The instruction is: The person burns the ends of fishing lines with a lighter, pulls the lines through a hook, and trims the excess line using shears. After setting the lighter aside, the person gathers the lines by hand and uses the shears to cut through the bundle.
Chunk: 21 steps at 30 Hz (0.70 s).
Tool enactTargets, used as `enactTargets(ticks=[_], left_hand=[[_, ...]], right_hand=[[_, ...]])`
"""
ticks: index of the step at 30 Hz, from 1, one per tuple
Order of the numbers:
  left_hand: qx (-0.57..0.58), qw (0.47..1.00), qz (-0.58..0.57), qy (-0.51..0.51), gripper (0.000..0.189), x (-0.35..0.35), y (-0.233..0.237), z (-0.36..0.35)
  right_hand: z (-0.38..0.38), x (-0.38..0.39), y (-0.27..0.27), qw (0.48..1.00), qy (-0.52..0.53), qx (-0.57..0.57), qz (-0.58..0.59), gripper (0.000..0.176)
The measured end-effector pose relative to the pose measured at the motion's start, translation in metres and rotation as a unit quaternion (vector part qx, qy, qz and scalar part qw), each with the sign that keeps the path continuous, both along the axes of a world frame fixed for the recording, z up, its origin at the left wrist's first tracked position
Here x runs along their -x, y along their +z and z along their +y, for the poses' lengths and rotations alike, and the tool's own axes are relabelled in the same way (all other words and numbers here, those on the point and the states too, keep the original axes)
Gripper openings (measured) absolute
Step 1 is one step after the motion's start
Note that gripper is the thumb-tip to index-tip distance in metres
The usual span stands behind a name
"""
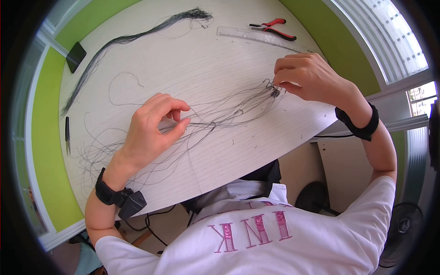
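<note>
My left hand (158, 126) is over the tangle of thin dark fishing lines (172, 158), its fingers curled toward the thumb. A line runs from the thumb tip to a fish hook (212, 125) just right of it; the exact grip point is partly hidden. Another small hook (239, 112) lies among the strands. My right hand (307, 75) is closed at the fingertips on a cluster of fish hooks (274, 90), where the lines come together. Between both hands the strands stretch loosely across the white table (247, 165).
A long bundle of dark lines (123, 39) curves along the table's far left. Red-handled pliers (275, 28) and a clear ruler (261, 37) lie at the back right. Small scissors or snips (68, 135) and a black flat object (76, 57) are at the left edge.
</note>
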<state>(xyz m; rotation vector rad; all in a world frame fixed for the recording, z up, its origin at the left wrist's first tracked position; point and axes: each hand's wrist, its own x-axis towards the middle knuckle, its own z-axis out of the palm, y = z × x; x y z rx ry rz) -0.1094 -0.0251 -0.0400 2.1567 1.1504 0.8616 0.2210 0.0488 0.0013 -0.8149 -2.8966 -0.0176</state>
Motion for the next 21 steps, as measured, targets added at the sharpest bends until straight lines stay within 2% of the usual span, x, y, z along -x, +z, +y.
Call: enactTargets(ticks=[2,4,7,10,14,21], left_hand=[[-0.02,0.999,0.027,0.004,0.011,0.001,-0.001,0.001],[-0.006,1.0,-0.008,-0.004,0.011,0.002,-0.007,0.002],[-0.045,0.999,0.002,-0.027,0.009,0.002,-0.003,0.001],[-0.055,0.998,0.014,-0.036,0.012,0.0,-0.001,-0.002],[-0.065,0.994,0.047,-0.069,0.013,0.001,-0.002,-0.003],[-0.058,0.992,0.063,-0.088,0.014,0.0,-0.004,-0.004]], right_hand=[[-0.001,-0.001,0.007,1.0,-0.018,0.008,0.011,0.008],[-0.004,0.0,0.011,0.999,-0.035,0.016,0.023,0.008],[-0.014,0.015,0.008,0.998,-0.001,0.002,0.061,0.007],[-0.027,0.038,0.002,0.991,0.061,0.057,0.106,0.01],[-0.037,0.066,-0.007,0.98,0.114,0.076,0.143,0.011],[-0.036,0.096,-0.03,0.976,0.158,0.065,0.136,0.011]])
